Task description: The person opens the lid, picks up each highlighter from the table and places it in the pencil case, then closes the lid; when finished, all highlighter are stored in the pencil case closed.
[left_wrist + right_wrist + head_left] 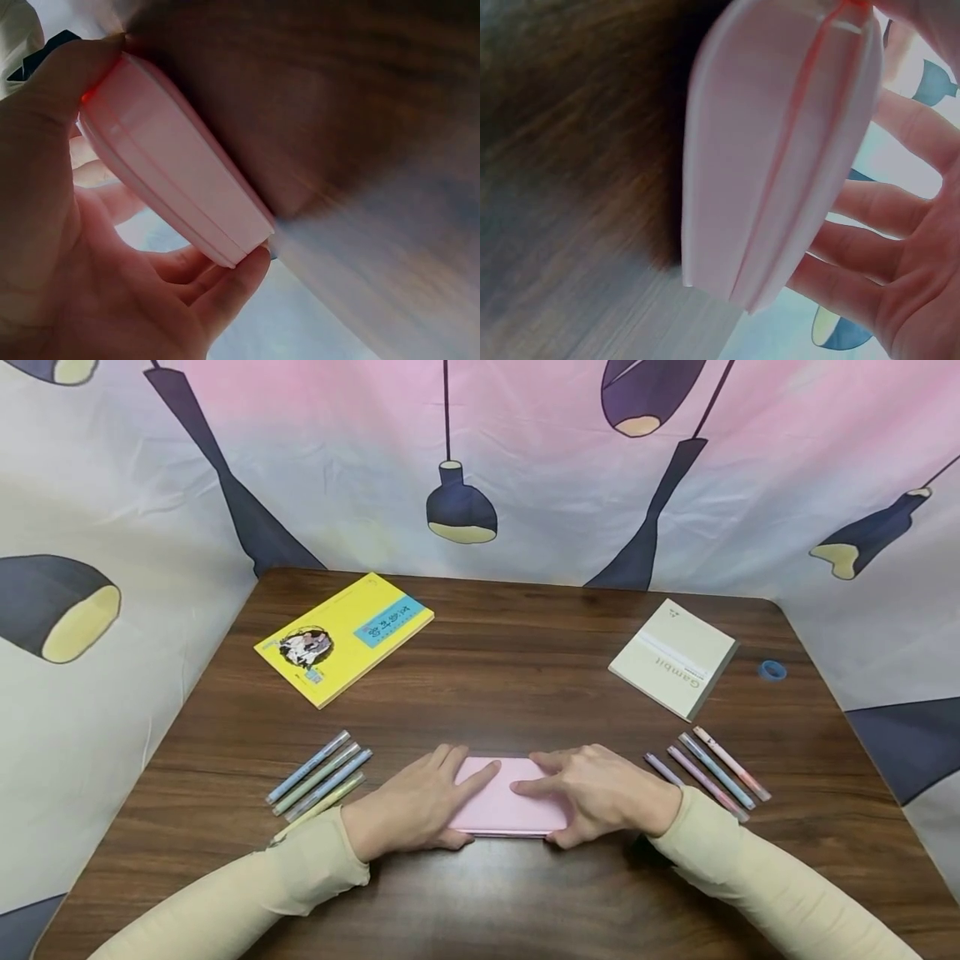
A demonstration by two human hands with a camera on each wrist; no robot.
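A pink pencil case (501, 806) lies flat on the table at front centre, its long sides running left to right. My left hand (408, 802) grips its left end, thumb at the near edge and fingers reaching over the top and far edge. At the right end my right hand (603, 789) holds it likewise, with its index finger lying on the lid. A seam runs along the side of the case (176, 157) in the left wrist view. From the right wrist, the end of the case (742, 150) sits between thumb and fingers.
Several markers (322, 777) lie beside my left forearm, and several more (723, 768) by the right one. Behind them are a yellow book (337, 652) at left, a pale notebook (667, 652) at right and a blue tape roll (772, 671). Patterned cloth hangs behind the table.
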